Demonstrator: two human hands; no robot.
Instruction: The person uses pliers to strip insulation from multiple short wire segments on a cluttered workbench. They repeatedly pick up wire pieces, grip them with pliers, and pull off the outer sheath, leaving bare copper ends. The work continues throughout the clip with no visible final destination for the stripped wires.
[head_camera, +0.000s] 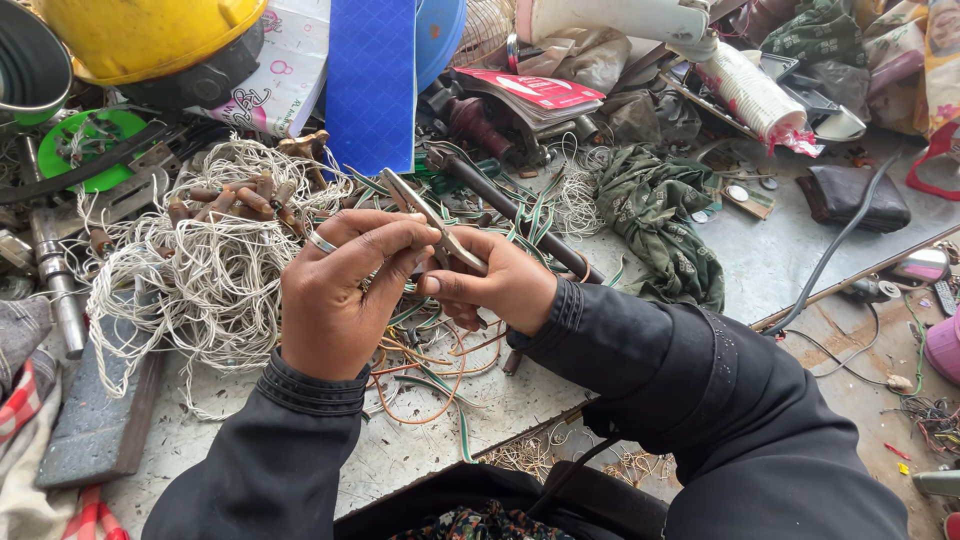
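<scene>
Pliers (432, 222) sit between both hands above the worktop (770, 260): right hand (495, 285) grips the handles, left hand (340, 290) closes around the jaw end. Stiff, light metal, probably best held by the handles. Springy wires (430, 370) lie beneath.

Two hands (340, 290), one pliers (430, 222)

White string tangle (215, 265), orange wire (440, 375), green cloth (655, 215), blue quilted panel (370, 80), yellow helmet (145, 35), black sleeves (640, 360).
</scene>
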